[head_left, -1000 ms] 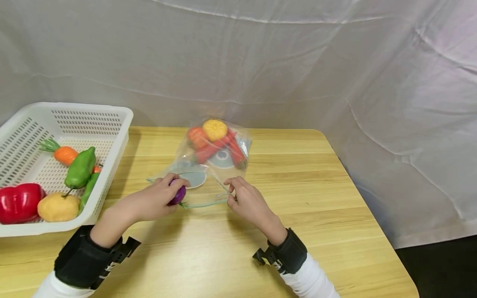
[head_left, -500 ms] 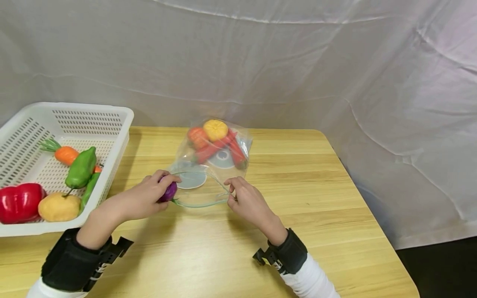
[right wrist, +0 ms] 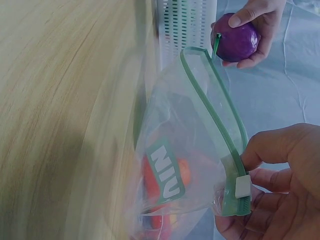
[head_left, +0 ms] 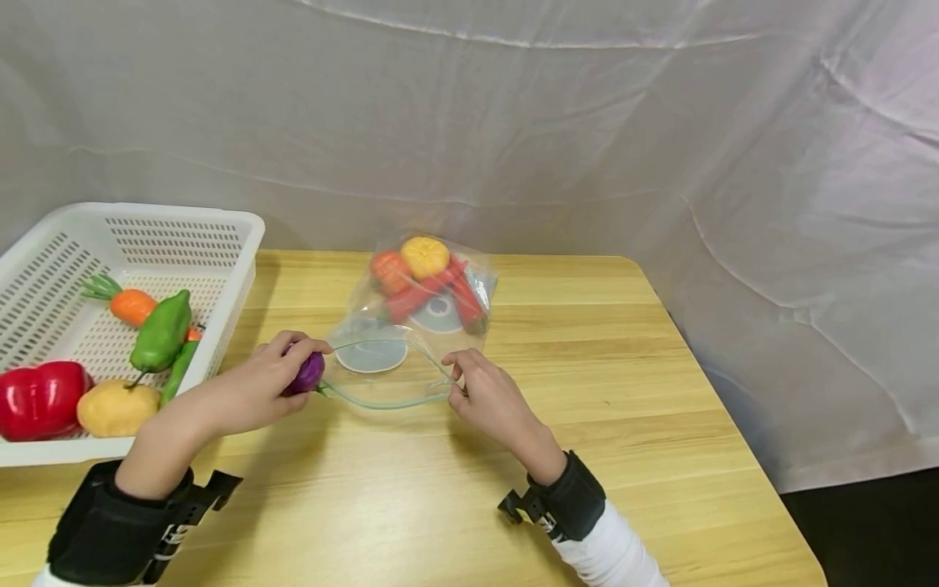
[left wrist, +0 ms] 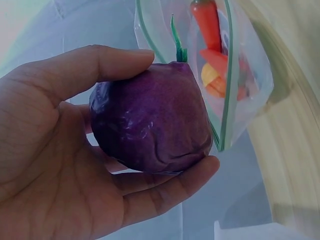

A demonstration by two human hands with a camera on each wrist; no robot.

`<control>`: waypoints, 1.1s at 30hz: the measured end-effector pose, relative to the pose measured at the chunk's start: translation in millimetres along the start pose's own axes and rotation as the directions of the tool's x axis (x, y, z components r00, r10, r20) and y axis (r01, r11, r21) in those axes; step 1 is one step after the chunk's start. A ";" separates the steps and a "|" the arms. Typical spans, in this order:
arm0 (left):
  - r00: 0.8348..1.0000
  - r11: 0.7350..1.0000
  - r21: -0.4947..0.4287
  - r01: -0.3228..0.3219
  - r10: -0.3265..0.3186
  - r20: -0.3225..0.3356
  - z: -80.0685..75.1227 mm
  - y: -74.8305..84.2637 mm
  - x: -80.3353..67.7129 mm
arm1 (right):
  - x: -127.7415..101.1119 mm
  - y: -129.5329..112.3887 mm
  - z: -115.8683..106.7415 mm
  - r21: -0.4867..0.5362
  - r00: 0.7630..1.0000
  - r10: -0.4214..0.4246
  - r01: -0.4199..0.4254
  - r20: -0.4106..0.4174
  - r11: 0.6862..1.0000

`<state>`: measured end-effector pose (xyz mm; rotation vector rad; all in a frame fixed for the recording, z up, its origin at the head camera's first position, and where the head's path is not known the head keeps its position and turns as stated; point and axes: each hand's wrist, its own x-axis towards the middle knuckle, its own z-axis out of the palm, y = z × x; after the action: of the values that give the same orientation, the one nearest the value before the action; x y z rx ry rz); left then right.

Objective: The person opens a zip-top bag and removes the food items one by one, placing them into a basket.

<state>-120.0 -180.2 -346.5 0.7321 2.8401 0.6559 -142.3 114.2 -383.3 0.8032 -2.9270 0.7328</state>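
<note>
White cloth backdrop point(head_left: 513, 122) hangs behind a light wooden bench point(head_left: 623, 391).

Left hand point(head_left: 267, 383) grips a purple vegetable point(head_left: 306, 373), thumb on top and fingers curled underneath. Left wrist view shows it is round with a green stem, held right at the left corner of the bag mouth. It is outside the bag, held just over the bench; can't tell whether the stem touches the zip rim.

Right hand point(head_left: 487, 395) pinches the right end of the zip on a clear zip bag point(head_left: 411, 326). Right wrist view: thumb and fingers are closed on the green zip strip by the white slider point(right wrist: 243, 186). Bag mouth is open and faces the person; the bag body lies flat on the bench, reaching away toward the backdrop.

Inside the bag, at its far end: an orange round fruit point(head_left: 424, 256), a red-orange piece beside it, and red chillies point(head_left: 440, 293) lying crossed.

White perforated basket point(head_left: 147, 244) sits on the left end of the bench, well apart from the bag. In it: carrot point(head_left: 128, 306), green pepper point(head_left: 161, 330), red bell pepper point(head_left: 37, 399), potato point(head_left: 117, 406).

Black wrist straps and white sleeves on both arms.
</note>
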 end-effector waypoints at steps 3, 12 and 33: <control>1.000 1.000 -0.015 0.012 -0.012 0.000 -1.8 -4.4 -3.2 | 0.1 0.1 0.1 -0.002 1.000 -0.002 0.002 -0.001 1.000; 0.999 1.000 -0.026 0.012 -0.013 -0.044 -7.5 -12.7 -10.2 | -0.2 0.2 0.5 -0.007 1.000 -0.004 0.004 -0.002 1.000; 0.986 0.992 0.023 0.125 -0.121 -0.117 -29.2 -38.3 -27.6 | -0.2 2.1 -0.9 0.004 1.000 0.006 -0.006 0.002 1.000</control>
<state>-119.2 -234.8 -336.7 0.5337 2.9772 0.6578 -143.2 116.3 -383.5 0.7970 -2.9317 0.7384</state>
